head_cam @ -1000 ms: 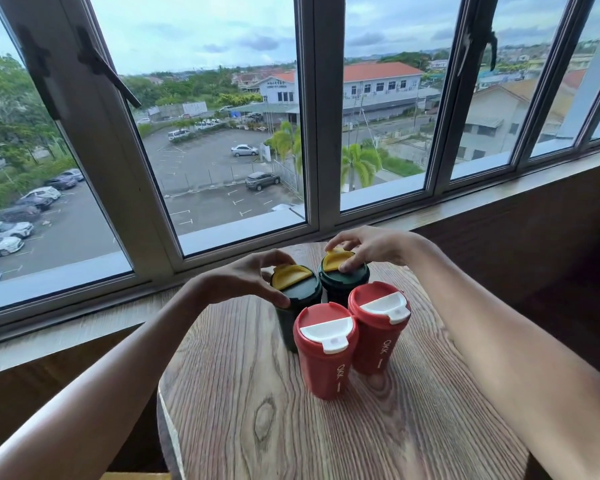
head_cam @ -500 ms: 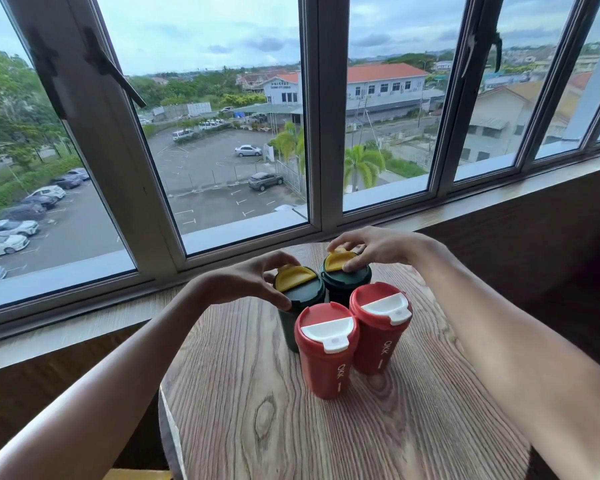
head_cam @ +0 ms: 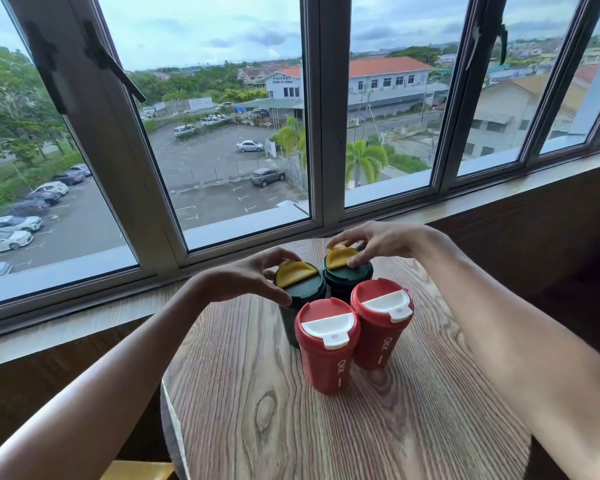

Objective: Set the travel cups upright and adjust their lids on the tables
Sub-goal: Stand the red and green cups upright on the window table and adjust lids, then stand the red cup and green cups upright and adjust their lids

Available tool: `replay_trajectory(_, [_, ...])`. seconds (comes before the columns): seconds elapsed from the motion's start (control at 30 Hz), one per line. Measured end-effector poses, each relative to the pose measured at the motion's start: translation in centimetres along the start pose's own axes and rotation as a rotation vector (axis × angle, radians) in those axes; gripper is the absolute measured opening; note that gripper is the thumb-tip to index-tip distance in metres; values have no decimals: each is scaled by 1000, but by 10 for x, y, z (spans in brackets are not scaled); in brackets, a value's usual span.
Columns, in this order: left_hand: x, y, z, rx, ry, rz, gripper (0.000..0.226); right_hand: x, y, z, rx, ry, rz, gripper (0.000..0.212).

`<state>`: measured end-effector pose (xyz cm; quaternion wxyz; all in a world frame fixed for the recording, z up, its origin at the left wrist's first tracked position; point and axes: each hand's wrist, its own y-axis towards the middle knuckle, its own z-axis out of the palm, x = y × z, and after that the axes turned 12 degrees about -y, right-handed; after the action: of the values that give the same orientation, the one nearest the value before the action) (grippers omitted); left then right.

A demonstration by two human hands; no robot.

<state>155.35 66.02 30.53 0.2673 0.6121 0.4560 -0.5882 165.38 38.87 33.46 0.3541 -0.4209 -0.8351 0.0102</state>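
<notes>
Four travel cups stand upright in a tight cluster on the round wooden table [head_cam: 243,427], near its window edge. The two red cups [head_cam: 326,362] sit nearest the wearer with white flaps down flat, apparently finished. Behind them, each hand works one green cup, presumably to seat its yellow flap. The left hand [head_cam: 246,278] pinches the lid rim of the left green cup [head_cam: 300,289], thumb at the near edge. The right hand [head_cam: 374,240] rests curled fingertips on the raised flap of the right green cup [head_cam: 347,275]. Neither cup is lifted.
</notes>
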Motion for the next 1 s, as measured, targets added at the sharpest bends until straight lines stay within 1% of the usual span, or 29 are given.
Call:
replay_trajectory(0.2, [0, -3, 2, -17, -12, -22, 69, 3, -4, 3, 0, -19, 4, 53])
replay_trajectory(0.27, [0, -3, 2, -65, -47, 3, 63, 5, -6, 6, -84, -31, -27, 49])
replay_trajectory(0.33, [0, -1, 3, -218, -10, 90, 52, 9, -5, 10, -260, -43, -67, 39])
replay_trajectory(0.4, [0, 2, 7, -462, 153, 194, 36, 15, -1, 13, -422, -84, -101, 29])
replay_trajectory(0.47, [1, 2, 11, -671, 340, 272, 19, 26, 4, 17, -513, -103, -129, 21])
replay_trajectory(0.53, [0, -6, 14, -797, 449, 299, 9, 43, 10, 23, -560, -110, -164, 15])
replay_trajectory(0.63, [-1, -32, 13, -930, 530, 263, 6, 75, 22, 33, -561, -130, -243, 14])
replay_trajectory(0.73, [3, -77, 9, -1072, 536, 187, 4, 117, 35, 49, -495, -158, -377, 15])
replay_trajectory(0.83, [11, -138, 6, -1181, 503, 120, 4, 168, 42, 74, -427, -170, -514, 16])
replay_trajectory(1.0, [26, -255, 18, -1425, 486, -12, 7, 259, 45, 133, -312, -190, -714, 16])
